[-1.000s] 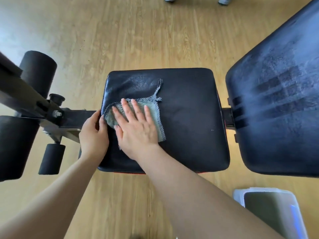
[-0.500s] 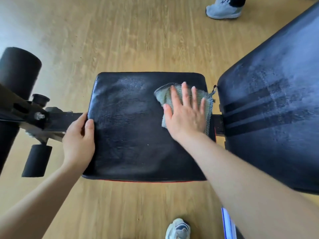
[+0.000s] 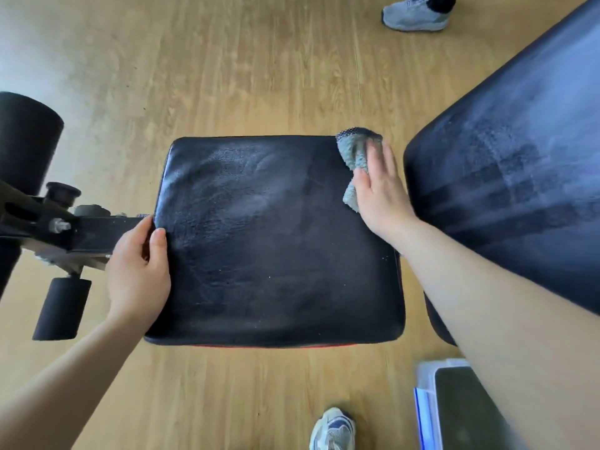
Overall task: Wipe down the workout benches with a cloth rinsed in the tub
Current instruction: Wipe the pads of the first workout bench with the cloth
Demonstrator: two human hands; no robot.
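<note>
The black padded bench seat fills the middle of the head view, its surface streaked and damp-looking. My right hand lies flat on a grey-green cloth, pressing it against the seat's far right corner; the cloth bunches out past my fingers. My left hand grips the seat's left edge, thumb on top. The larger black backrest pad rises at the right, showing wipe streaks. A clear plastic tub sits on the floor at bottom right, partly hidden by my right forearm.
The bench's metal frame and black foam rollers stick out at the left. My own shoe is at the bottom edge. Another person's grey shoe stands on the wooden floor at the top.
My right hand has swept the cloth from the seat's left side across to its far right corner. My left hand has kept hold of the left edge.
</note>
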